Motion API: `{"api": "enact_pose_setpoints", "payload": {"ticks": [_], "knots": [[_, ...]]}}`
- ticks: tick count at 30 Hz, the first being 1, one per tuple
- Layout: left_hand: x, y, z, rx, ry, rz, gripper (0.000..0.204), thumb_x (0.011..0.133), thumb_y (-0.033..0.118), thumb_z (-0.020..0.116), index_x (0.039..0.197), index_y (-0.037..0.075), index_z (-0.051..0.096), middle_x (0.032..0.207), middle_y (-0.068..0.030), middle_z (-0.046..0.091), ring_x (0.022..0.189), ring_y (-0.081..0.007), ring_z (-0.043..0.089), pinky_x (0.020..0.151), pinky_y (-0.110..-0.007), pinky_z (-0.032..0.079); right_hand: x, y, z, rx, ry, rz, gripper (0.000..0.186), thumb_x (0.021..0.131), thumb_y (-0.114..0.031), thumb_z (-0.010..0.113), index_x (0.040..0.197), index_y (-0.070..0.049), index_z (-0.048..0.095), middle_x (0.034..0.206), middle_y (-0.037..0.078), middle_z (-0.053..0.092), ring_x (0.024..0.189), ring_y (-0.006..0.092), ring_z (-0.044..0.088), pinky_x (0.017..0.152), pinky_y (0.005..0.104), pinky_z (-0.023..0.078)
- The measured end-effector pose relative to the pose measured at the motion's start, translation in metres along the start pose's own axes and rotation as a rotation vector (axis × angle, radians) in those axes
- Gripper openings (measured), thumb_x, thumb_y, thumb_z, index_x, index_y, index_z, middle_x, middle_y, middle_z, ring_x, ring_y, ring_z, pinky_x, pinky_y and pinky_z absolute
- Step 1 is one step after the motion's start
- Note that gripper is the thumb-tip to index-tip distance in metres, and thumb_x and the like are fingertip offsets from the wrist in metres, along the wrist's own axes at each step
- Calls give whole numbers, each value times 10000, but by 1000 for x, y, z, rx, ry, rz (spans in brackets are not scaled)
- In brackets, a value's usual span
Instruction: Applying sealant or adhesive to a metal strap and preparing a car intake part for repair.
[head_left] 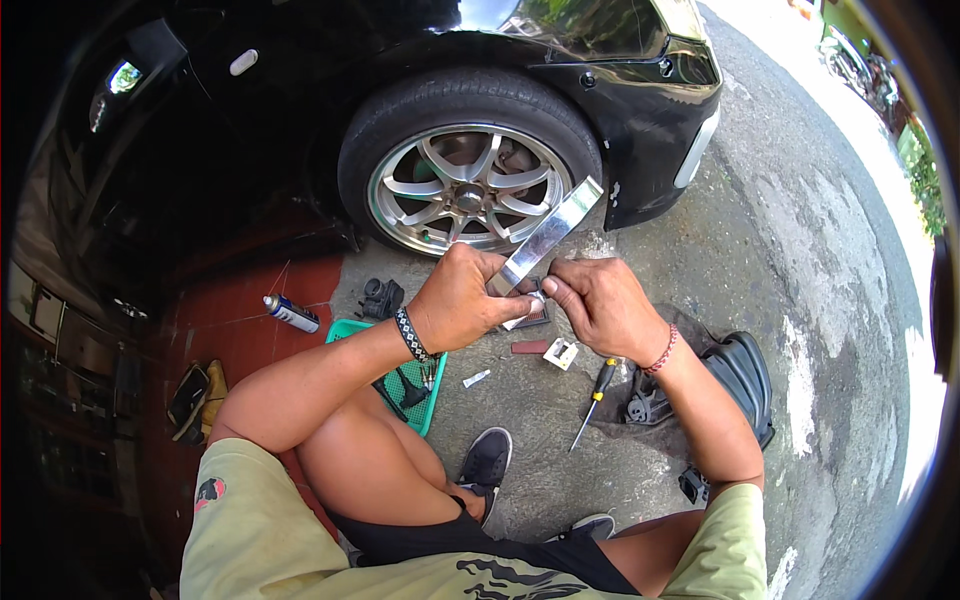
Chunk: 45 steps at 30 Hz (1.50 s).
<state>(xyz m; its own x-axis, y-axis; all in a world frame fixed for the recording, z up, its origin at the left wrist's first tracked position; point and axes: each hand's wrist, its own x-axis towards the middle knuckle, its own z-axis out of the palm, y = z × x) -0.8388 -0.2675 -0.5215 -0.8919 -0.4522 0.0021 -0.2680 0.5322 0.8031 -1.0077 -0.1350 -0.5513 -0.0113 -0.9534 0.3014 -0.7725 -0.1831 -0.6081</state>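
Note:
A flat, shiny silver strip (550,228) slants up to the right in front of the car's wheel. My left hand (465,295) is closed on its lower end, fingers and thumb pressed round it. My right hand (600,305) is curled beside it, thumb and forefinger pinched at a small pale piece near that end; exactly what they hold is partly hidden. Behind my hands a dark rectangular item lies on the ground, mostly hidden. Below them are a reddish flat strip (528,347), a small white box (560,353), a little white tube (476,378) and a yellow-handled screwdriver (604,385).
A black car (260,120) with a silver-spoked wheel (470,198) stands ahead. A spray can (292,313), black parts (380,298) and a green tray (430,395) are at left. A black housing (740,390) lies at right. My legs and shoes are below.

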Motion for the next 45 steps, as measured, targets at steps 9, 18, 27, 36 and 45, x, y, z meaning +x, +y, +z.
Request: {"api": "enact_pose_setpoints", "payload": {"ticks": [9,18,27,36,45], "knots": [[4,-6,-3,11,29,102,210,741,163,805,837,-11,738,604,-16,651,537,-20,515,487,-224,411,-3,2,-4,-61,130,-278,190,815,-12,604,998,-1,554,932,183,608,892,386,602,755,446,499],[-13,-18,-6,3,137,169,170,746,112,809,854,3,737,562,-4,606,531,-17,518,470,-209,397,14,-12,25,26,229,-194,59,857,-15,604,853,10,551,785,199,584,736,400,599,637,441,466],[-20,-38,-15,280,191,138,170,767,125,801,872,8,737,546,4,604,499,-14,490,463,-223,390,32,-8,51,101,249,-141,96,864,-73,607,844,17,580,733,208,596,719,398,611,628,431,477],[3,-48,-38,366,315,91,254,860,261,731,854,7,723,546,74,487,469,-13,380,435,-217,265,15,71,115,254,396,-15,192,906,-169,608,930,20,630,795,225,621,763,387,634,660,424,478],[35,-35,-10,-446,243,-176,358,1031,310,454,1082,-13,601,646,24,442,528,-42,358,479,-207,286,-74,86,441,366,-29,828,251,851,-253,677,864,-4,704,869,254,676,867,419,664,781,469,536]]}}
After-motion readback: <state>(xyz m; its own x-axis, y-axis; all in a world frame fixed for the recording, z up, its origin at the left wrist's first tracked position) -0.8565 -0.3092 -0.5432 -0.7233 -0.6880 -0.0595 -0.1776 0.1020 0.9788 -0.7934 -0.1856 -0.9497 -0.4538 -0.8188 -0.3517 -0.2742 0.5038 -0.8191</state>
